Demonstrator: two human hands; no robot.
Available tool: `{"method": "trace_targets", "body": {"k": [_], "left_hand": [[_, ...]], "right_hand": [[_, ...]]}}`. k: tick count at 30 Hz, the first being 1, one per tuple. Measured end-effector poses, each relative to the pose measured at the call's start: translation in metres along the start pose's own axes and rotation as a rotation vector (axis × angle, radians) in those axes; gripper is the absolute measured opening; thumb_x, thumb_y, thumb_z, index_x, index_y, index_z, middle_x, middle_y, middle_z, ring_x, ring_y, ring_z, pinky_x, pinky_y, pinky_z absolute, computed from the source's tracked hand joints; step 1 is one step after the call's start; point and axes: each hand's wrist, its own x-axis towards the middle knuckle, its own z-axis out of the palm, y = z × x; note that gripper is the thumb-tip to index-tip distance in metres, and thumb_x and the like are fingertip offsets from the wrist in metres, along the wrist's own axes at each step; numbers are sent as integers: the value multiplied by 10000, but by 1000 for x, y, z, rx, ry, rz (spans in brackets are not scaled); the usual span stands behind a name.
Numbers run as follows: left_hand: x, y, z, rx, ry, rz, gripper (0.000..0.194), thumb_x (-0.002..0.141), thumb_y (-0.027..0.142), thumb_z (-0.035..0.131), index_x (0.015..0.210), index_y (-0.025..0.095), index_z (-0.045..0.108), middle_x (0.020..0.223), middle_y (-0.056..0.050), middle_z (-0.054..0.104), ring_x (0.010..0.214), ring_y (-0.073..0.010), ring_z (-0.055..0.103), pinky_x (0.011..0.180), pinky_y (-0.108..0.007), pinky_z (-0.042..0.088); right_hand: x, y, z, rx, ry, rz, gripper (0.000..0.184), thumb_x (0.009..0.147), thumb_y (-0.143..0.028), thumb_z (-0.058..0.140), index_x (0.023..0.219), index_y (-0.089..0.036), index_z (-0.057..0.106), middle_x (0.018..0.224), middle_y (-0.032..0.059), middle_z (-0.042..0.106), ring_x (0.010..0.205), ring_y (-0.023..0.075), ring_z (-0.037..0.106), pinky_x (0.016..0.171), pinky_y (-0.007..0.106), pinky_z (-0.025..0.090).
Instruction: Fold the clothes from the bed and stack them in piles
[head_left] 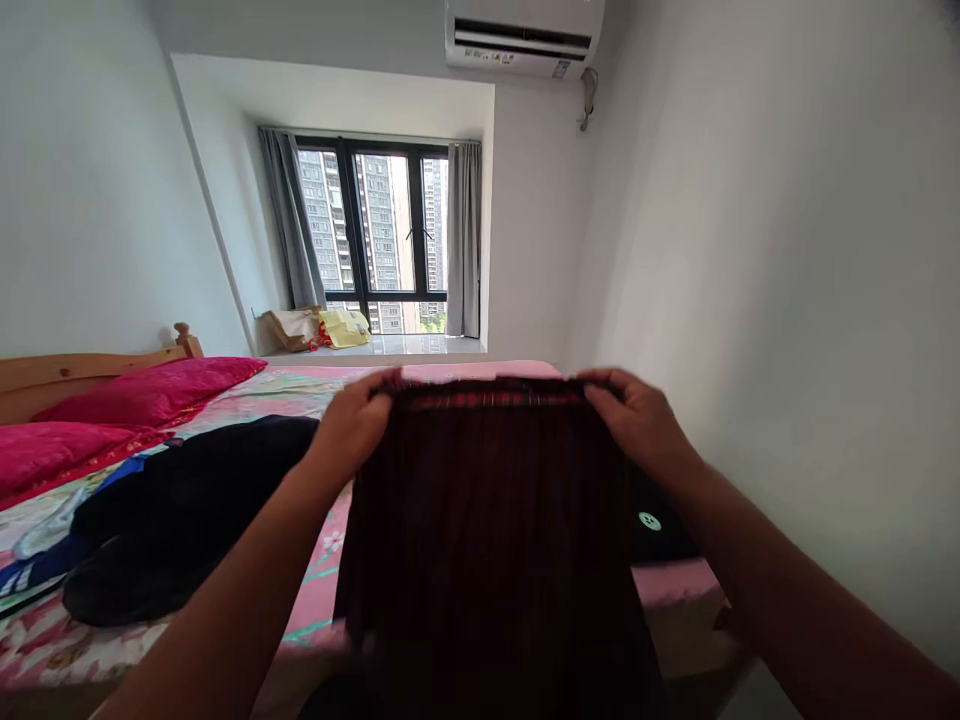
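A dark skirt [495, 520], with a strip of red plaid showing along its top edge, hangs spread out in front of me. At its upper left corner my left hand [358, 415] is closed, thumb and fingers pinching the waistband. My right hand [628, 410] grips the opposite corner in the same way, so the top edge is stretched between both hands. The lower part of the skirt is dark and blurred, and its hem cannot be made out. Behind it, close to my right forearm, lies a black item [664, 525] with a small round pale emblem.
A bed with a pink floral sheet [319, 590] stands ahead. On its left lie a heap of black clothing [195, 500] and red pillows [150, 393]. Bags [341, 328] rest on the window sill [427, 345]. A white wall [787, 250] rises on the right.
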Motion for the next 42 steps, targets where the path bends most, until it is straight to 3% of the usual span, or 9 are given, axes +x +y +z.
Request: {"method": "trace_targets", "body": {"k": [3,6,10,14,17,22,30,36,42], "left_hand": [[37,38,-22,66,158,265,507,819,169,390,1288,7,496,1157,-35,621,1141,-251,531,988,-439,355],[29,48,-37,155,125,273,601,839,284,463,1358,-9,385,1190,-38,585,1139,-270,517,987,-445,335],[-27,-20,-13,113,-87,26,601,806,434,568,1331,153,495,1265,-53,598,1214,-296,500,1070,-453,328],[-113,-131,58,-305,-143,-463,388,777,328,601,1121,162,666,1270,-73,607,1267,-255,470,1120,-381,286],[-182,-188,107,-352,-167,-696,316,736,227,633,1025,118,695,1155,-139,667,1181,-309,548,1068,-462,358],[-254,-214,132,-474,-183,-843,485,843,264,558,1310,153,493,1339,-113,543,1213,-240,528,982,-362,468],[-259,-213,125,-757,-210,-994,612,834,290,551,1407,219,346,1337,-106,527,942,-205,676,780,-286,534],[-267,-221,129,-668,-216,-836,760,681,139,551,1412,157,342,1229,-88,606,988,-212,640,859,-314,511],[-271,-233,113,155,-254,-355,562,754,111,482,1304,223,524,1115,-69,599,1113,-247,542,1002,-429,416]], "right_hand": [[40,-30,3,151,187,-200,352,829,-398,560,1088,-169,625,959,12,646,905,144,611,818,290,459],[38,-38,3,202,140,-153,464,775,-435,641,1164,-191,574,957,12,633,899,153,612,830,297,467],[-13,26,36,89,-167,-38,518,740,-299,673,1223,-214,505,1105,45,629,993,188,606,905,364,471],[-98,136,93,-156,-361,42,390,781,-177,486,1165,-214,543,1073,42,657,961,176,632,860,322,497],[-169,204,123,-202,-435,75,426,715,-109,441,1101,-200,596,954,47,693,843,197,666,764,334,541],[-247,252,137,-245,-397,50,626,729,-67,398,1335,-220,436,1269,73,558,1177,236,511,1072,489,349],[-259,259,142,-323,-322,-26,711,737,-70,389,1418,-243,280,1375,64,459,1263,240,432,1113,535,278],[-265,263,145,-362,-290,-82,653,800,-65,346,1419,-263,285,1324,62,512,1212,236,485,1079,549,328],[-263,266,146,-373,-274,-110,652,839,-95,373,1444,-288,225,1326,59,509,1181,233,502,1055,519,376]]}}
